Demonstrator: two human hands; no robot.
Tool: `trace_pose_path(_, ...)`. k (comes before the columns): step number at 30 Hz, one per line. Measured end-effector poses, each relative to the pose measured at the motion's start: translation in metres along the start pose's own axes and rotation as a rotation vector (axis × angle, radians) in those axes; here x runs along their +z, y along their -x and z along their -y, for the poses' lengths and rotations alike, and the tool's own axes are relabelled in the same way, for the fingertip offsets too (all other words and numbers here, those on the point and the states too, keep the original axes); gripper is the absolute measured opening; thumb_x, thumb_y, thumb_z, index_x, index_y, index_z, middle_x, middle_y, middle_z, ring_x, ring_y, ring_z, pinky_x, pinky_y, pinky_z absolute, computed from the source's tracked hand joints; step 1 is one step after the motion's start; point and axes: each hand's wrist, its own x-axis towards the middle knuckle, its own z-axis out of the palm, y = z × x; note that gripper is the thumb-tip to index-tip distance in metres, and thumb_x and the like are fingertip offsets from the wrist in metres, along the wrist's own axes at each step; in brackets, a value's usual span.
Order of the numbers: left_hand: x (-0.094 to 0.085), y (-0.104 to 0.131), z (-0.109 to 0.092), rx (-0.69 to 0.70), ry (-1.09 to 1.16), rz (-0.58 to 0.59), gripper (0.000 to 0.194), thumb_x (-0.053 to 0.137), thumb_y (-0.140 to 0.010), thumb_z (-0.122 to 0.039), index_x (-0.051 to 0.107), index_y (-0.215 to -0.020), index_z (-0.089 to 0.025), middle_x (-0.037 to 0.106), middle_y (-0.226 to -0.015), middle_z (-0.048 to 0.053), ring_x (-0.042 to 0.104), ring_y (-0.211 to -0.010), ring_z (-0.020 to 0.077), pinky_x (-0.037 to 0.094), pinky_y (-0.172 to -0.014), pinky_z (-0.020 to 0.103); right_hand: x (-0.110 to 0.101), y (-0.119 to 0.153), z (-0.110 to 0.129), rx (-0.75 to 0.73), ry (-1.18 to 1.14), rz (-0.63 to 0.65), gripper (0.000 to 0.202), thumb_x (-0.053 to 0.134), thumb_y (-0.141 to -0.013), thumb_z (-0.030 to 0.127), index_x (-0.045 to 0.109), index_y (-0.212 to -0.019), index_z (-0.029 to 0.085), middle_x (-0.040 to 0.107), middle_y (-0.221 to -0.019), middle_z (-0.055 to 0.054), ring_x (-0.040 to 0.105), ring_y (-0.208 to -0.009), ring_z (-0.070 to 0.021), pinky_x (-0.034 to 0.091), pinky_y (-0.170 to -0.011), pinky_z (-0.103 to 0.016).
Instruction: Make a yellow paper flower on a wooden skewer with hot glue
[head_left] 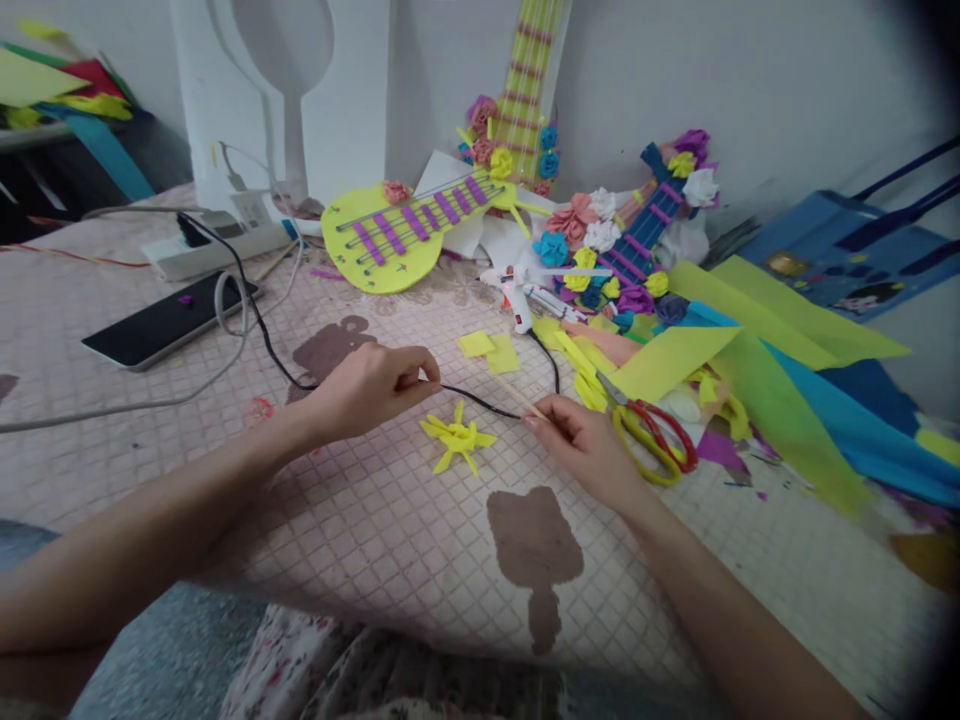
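Observation:
My left hand (pixel 382 388) is closed in a pinch on the black power cord (pixel 484 402). Its fingertips hold the cord just above the table. My right hand (pixel 581 440) pinches a thin wooden stick (pixel 517 393), and the same cord runs to its fingertips; whether it grips the cord too is hard to tell. Beyond the right hand the cord leads to a white glue gun (pixel 519 300) lying farther back. Between and below the hands lies a yellow paper flower (pixel 457 438). Two yellow paper squares (pixel 489 350) lie just behind the stick.
Scissors (pixel 652 440) with red and yellow handles lie right of my right hand, beside crepe paper strips (pixel 810 400). Paper guitars (pixel 386 240) with flowers stand behind. At left are a black tablet-like slab (pixel 169 315), a power strip (pixel 225 240) and a grey cable (pixel 150 415).

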Motion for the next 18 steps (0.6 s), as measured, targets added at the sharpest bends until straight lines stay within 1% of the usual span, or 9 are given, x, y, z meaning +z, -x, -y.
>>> trace_pose_path(2, -0.002, 0.0, 0.001, 0.038, -0.008, 0.02, 0.012, 0.058, -0.081, -0.027, 0.062, -0.086, -0.016, 0.052, -0.058, -0.004, 0.044, -0.049, 0.0062, 0.034, -0.051, 0.019, 0.004, 0.001, 0.003, -0.018, 0.032, 0.004, 0.021, 0.045, -0.089, 0.038, 0.054, -0.081, 0.02, 0.038, -0.059, 0.005, 0.035, -0.054, -0.01, 0.028, -0.05, -0.024)
trace_pose_path(4, -0.004, -0.001, 0.002, 0.089, 0.003, 0.039, 0.013, 0.058, -0.08, -0.026, 0.062, -0.088, -0.016, 0.059, -0.076, 0.001, 0.049, -0.056, 0.0073, 0.038, -0.056, 0.02, 0.008, 0.002, 0.005, -0.037, 0.05, 0.006, 0.02, 0.045, -0.089, 0.036, 0.054, -0.08, 0.02, 0.038, -0.059, 0.005, 0.035, -0.053, -0.0097, 0.028, -0.05, -0.023)
trace_pose_path(6, -0.006, -0.001, 0.005, 0.108, 0.022, 0.075, 0.012, 0.055, -0.082, -0.025, 0.062, -0.086, -0.016, 0.061, -0.084, 0.003, 0.052, -0.061, 0.0083, 0.04, -0.059, 0.021, 0.011, 0.002, 0.006, -0.053, 0.054, 0.004, 0.018, 0.046, -0.088, 0.032, 0.054, -0.079, 0.02, 0.04, -0.06, 0.005, 0.036, -0.054, -0.0095, 0.029, -0.051, -0.023)
trace_pose_path(10, -0.008, 0.001, 0.008, 0.048, 0.039, 0.223, 0.013, 0.054, -0.083, -0.025, 0.065, -0.08, -0.018, 0.061, -0.068, -0.001, 0.052, -0.056, 0.0082, 0.037, -0.054, 0.019, 0.015, 0.0, 0.005, -0.056, 0.069, -0.026, 0.016, 0.047, -0.086, 0.029, 0.053, -0.076, 0.019, 0.039, -0.059, 0.005, 0.036, -0.053, -0.009, 0.029, -0.051, -0.022)
trace_pose_path(12, -0.006, 0.002, 0.007, 0.064, 0.04, 0.274, 0.01, 0.058, -0.081, -0.025, 0.064, -0.082, -0.018, 0.061, -0.071, -0.001, 0.052, -0.057, 0.0079, 0.036, -0.054, 0.019, 0.016, -0.001, 0.005, -0.051, 0.08, -0.033, 0.017, 0.047, -0.086, 0.03, 0.053, -0.074, 0.019, 0.039, -0.058, 0.006, 0.036, -0.052, -0.0086, 0.029, -0.05, -0.022)
trace_pose_path(15, -0.001, 0.004, 0.005, 0.136, 0.03, 0.315, 0.007, 0.06, -0.079, -0.023, 0.063, -0.083, -0.018, 0.061, -0.079, -0.001, 0.053, -0.063, 0.0086, 0.037, -0.057, 0.019, 0.018, -0.002, 0.007, -0.052, 0.092, -0.028, 0.018, 0.047, -0.086, 0.03, 0.054, -0.074, 0.019, 0.04, -0.057, 0.006, 0.036, -0.051, -0.0084, 0.028, -0.05, -0.022)
trace_pose_path(18, 0.007, 0.005, 0.004, 0.174, 0.011, 0.352, 0.005, 0.058, -0.08, -0.02, 0.061, -0.078, -0.017, 0.058, -0.076, -0.001, 0.052, -0.064, 0.0094, 0.037, -0.058, 0.02, 0.018, -0.002, 0.008, -0.056, 0.094, -0.017, 0.018, 0.047, -0.086, 0.03, 0.054, -0.074, 0.019, 0.041, -0.056, 0.005, 0.037, -0.051, -0.0086, 0.029, -0.05, -0.022)
